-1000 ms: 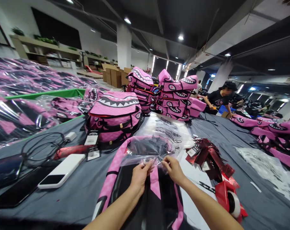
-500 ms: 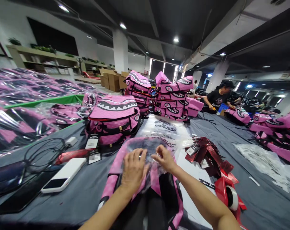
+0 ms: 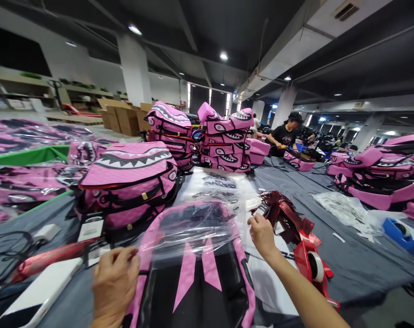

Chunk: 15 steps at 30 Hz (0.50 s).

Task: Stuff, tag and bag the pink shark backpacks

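Note:
A pink and black backpack (image 3: 182,291) lies in front of me, its straps facing up. Clear plastic bag film (image 3: 196,234) covers its upper end, stretched crosswise between my hands. My left hand (image 3: 114,284), left of the backpack, has its fingers closed on one side of the plastic bag. At the right, my right hand (image 3: 263,234) pinches the opposite side. Beyond the backpack lie flat printed plastic bags (image 3: 217,182). Dark red shiny tags (image 3: 283,214) are heaped beside my right hand, with a red tape dispenser (image 3: 311,266) nearer me.
Shark-mouth pink backpacks (image 3: 131,177) are piled at left, and another stack (image 3: 227,136) stands behind. A white handheld device (image 3: 39,291) and cables (image 3: 5,255) lie at left. Blue tape dispenser (image 3: 403,234) sits at right. A co-worker (image 3: 285,136) stands farther back.
My hands have moved apart, left hand to the left and right hand to the right. The plastic film now spreads across the backpack's width. The view has turned right.

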Each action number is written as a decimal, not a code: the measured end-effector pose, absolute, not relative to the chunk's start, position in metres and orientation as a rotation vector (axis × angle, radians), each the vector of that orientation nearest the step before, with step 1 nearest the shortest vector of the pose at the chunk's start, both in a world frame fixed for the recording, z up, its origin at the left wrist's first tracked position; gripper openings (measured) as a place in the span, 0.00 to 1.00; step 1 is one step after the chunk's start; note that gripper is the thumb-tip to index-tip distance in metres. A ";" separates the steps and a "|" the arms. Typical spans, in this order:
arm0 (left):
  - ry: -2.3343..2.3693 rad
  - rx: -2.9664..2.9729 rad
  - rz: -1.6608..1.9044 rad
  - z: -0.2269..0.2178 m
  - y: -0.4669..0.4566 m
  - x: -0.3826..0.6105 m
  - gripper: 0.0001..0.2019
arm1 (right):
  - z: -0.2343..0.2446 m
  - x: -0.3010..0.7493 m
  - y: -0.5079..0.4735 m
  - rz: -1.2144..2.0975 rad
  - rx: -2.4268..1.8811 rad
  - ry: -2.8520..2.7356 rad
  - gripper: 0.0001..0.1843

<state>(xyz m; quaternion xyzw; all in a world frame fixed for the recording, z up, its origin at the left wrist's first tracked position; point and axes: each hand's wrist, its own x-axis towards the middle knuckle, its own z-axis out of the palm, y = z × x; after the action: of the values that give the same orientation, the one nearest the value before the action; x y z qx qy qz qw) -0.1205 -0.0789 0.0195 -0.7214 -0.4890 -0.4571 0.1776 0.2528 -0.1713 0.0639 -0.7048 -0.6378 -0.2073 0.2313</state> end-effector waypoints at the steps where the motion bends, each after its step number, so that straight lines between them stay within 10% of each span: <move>1: -1.404 -2.087 -1.281 0.019 -0.078 -0.118 0.19 | 0.063 0.253 -0.173 -0.510 -1.884 -1.725 0.14; 15: -1.560 -2.280 -1.265 -0.004 -0.045 -0.140 0.17 | 0.032 0.274 -0.192 -0.233 -1.828 -2.090 0.10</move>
<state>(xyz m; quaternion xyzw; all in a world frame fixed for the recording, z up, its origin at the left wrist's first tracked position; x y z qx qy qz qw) -0.1404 -0.0450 -0.0038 -0.7494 -0.5128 -0.4158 0.0517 0.2738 -0.1918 0.0319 -0.6456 -0.7384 -0.0822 0.1767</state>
